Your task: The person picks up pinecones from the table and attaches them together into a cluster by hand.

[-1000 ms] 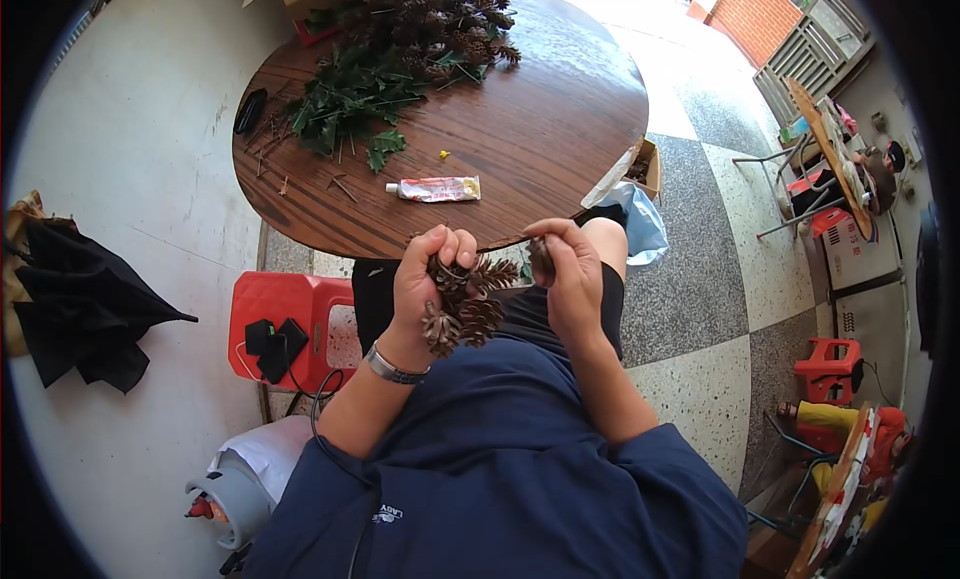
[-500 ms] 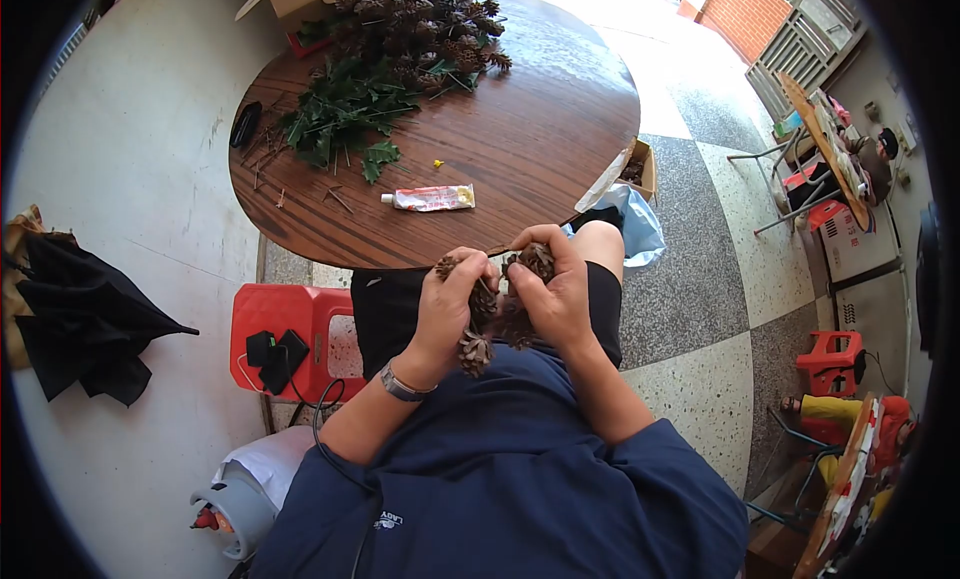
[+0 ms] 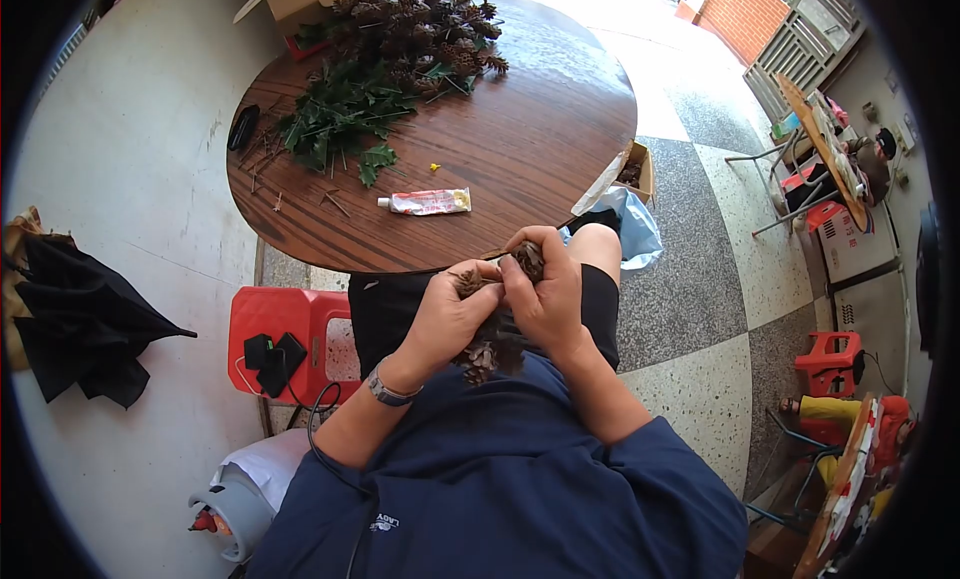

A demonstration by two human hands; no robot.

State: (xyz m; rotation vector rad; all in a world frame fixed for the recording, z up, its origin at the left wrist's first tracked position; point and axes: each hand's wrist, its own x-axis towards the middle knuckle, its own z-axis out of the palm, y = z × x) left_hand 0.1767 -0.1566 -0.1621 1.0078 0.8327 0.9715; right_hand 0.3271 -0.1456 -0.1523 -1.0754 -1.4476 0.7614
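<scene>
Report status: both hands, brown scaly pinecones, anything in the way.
Left hand holding brown scaly pinecones. Right hand gripping another brown pinecone, thumbs close together. White, red-printed squeeze tube on round dark-wood table, clear of both hands.

A bunch of brown, woody pine cones (image 3: pixel 478 357) with open scales sits in the left hand (image 3: pixel 440 317), at the centre of the frame; its lower cones hang below the fingers, partly blurred. Just to the right, a dark brown, rounded pine cone (image 3: pixel 530 260) is gripped in the right hand (image 3: pixel 550 297), its scales spread and its lower side hidden by the thumb.
</scene>
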